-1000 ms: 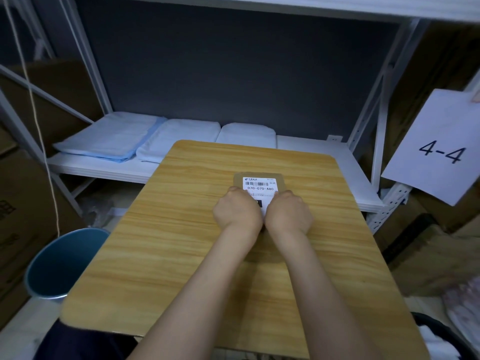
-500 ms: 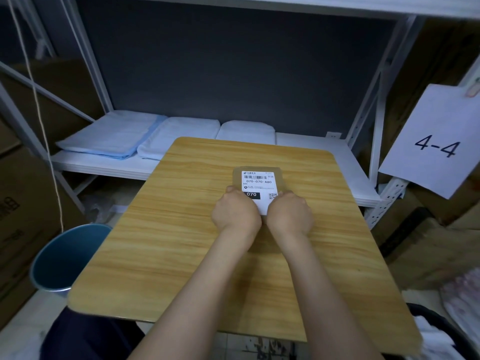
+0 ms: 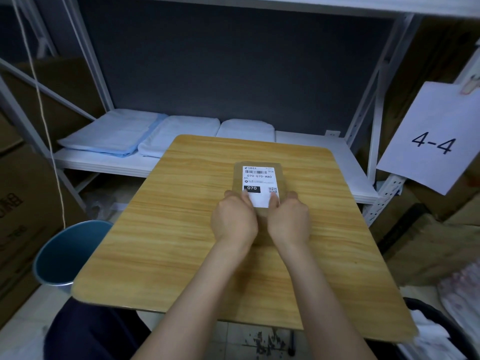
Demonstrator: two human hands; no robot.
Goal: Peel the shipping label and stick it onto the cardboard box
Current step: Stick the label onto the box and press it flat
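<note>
A small brown cardboard box (image 3: 283,176) lies flat on the wooden table (image 3: 181,229), a little past its middle. A white shipping label (image 3: 259,181) with a barcode, "070-070-A80" and a black "070" block lies on the box's top face. My left hand (image 3: 233,219) holds the box's near left side, its thumb pressing the label's lower left. My right hand (image 3: 288,219) grips the near right side, thumb on the label's lower right. The box's near end is hidden behind my hands.
A blue bin (image 3: 65,253) stands on the floor left of the table. Behind the table, a white metal shelf (image 3: 324,149) holds folded white and blue cloths (image 3: 124,133). A paper sign reading "4-4" (image 3: 431,141) hangs at right. Cardboard cartons (image 3: 23,209) stand at far left.
My hands have slid back toward me along the box, uncovering more of the label down to its "070" block and QR code. The box has stayed in place.
</note>
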